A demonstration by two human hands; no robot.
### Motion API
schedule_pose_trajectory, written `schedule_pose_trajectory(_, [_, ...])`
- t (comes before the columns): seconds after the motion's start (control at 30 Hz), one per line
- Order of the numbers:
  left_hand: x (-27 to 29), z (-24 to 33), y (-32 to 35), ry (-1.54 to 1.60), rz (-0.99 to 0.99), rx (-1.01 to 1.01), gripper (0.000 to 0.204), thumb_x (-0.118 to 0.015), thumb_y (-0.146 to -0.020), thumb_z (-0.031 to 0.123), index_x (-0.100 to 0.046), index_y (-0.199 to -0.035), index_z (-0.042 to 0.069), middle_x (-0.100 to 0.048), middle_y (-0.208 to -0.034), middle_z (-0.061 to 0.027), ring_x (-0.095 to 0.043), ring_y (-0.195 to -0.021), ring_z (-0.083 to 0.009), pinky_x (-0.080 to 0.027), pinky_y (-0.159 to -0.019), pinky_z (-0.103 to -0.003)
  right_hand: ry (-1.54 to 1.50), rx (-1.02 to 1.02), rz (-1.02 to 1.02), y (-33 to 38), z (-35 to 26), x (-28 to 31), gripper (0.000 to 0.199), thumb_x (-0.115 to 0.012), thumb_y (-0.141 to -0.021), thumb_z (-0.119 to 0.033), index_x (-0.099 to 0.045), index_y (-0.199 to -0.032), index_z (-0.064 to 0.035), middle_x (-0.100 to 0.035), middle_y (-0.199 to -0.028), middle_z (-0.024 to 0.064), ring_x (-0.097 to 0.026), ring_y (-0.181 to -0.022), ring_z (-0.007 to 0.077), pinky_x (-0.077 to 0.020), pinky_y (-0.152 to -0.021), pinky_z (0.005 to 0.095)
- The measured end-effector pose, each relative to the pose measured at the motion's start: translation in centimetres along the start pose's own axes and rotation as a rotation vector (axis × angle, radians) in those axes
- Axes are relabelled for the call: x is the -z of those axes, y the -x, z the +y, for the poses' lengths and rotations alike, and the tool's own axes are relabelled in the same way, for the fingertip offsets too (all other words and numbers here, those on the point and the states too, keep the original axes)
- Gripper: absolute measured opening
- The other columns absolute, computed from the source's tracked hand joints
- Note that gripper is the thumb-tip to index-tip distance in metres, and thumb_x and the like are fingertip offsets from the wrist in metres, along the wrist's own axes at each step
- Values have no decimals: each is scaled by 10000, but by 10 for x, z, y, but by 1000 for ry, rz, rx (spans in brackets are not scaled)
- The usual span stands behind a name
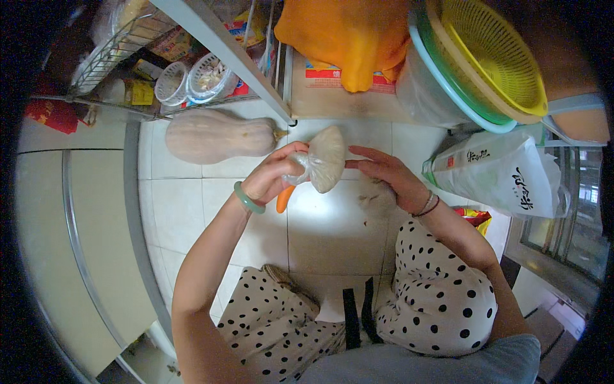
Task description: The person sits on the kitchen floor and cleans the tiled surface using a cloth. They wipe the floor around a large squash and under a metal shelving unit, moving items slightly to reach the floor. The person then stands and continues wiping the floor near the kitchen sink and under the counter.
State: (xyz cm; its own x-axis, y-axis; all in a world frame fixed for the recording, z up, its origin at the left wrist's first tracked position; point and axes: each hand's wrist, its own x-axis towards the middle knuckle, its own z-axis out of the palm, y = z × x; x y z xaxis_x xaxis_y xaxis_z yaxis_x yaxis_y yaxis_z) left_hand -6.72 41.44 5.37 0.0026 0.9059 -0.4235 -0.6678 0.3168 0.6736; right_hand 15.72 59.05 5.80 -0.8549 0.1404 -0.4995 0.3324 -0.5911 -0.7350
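A knotted or bunched clear plastic bag (327,157) with pale, grainy contents hangs in the air above the floor tiles. The fingers of my left hand (275,171) are closed round its gathered neck. My right hand (391,173) is beside the bag's other side, fingers stretched out and holding nothing; whether a fingertip touches the bag I cannot tell. Just under my left hand shows an orange, carrot-like tip (285,200), its other end hidden. A large tan butternut squash (217,136) lies on the floor, up and left of my left hand.
A metal rack (236,54) with white plastic baskets (211,78) stands at the far left. Stacked colanders and basins (499,57) are at the far right, above a white printed bag (495,169). An orange cloth (348,38) drapes over a cardboard box (345,105). Cabinet doors (96,243) line the left.
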Motion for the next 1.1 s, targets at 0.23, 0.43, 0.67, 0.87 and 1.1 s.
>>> schedule_pose_trajectory(0.23, [-30, -16, -40, -349, 224, -15, 334, -664, -848, 104, -523, -1144, 40, -617, -1042, -65, -615, -945, -147, -535, -779, -305, 196, 133, 44, 2, 17, 16, 418, -607, -873, -278, -537, -1209, -40, -595, -1170, 96, -580, -923, 145, -491, -792, 334])
schedule_pose_trajectory(0.43, [-49, -48, -126, -455, 262, -237, 412, -755, -778, 187, -546, -1089, 14, -629, -991, -85, -614, -911, -168, -500, -774, -281, -217, -95, 258, 22, 9, 20, 354, -518, -925, -225, -521, -1214, -20, -632, -1133, 125, -589, -979, 161, -482, -844, 290])
schedule_pose_trajectory(0.67, [-70, -49, -246, -736, 447, -474, 518, -782, -713, 174, -502, -1118, 11, -588, -1067, -116, -555, -1009, -266, -464, -875, -370, -340, -14, 218, 46, 19, 61, 328, -493, -929, -199, -540, -1193, -11, -638, -1091, 140, -592, -991, 186, -480, -848, 320])
schedule_pose_trajectory(0.87, [-62, -61, -266, -854, 325, -795, 547, -748, -731, 135, -463, -1190, 47, -518, -1122, -128, -509, -1065, -252, -460, -887, -365, 465, 334, 38, 63, 63, 80, 394, -498, -935, -313, -561, -1187, -17, -646, -1067, 100, -593, -988, 204, -458, -879, 344])
schedule_pose_trajectory(1.1, [-83, -26, -180, -1336, 392, -880, 431, -701, -741, 61, -540, -1138, 14, -549, -1203, -215, -511, -1159, -339, -425, -964, -380, 391, 14, -82, 82, 119, 64, 358, -550, -891, -341, -624, -1093, -55, -631, -1087, 104, -579, -1029, 210, -427, -932, 342])
